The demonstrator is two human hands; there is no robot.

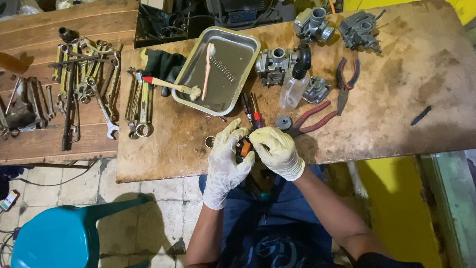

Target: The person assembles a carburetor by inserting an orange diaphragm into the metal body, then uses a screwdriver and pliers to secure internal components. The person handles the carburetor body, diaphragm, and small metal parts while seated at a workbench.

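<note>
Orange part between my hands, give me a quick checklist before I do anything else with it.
1. Orange part gripped by both hands: ok, left hand and right hand close around it.
2. Gloves on: ok.
3. Part over the wooden table, not the floor: ok, near its front edge.
4. Screwdrivers close by: ok.
5. Metal tray clear of the hands: ok.
6. Part's seating: cannot tell, fingers hide it.
</note>
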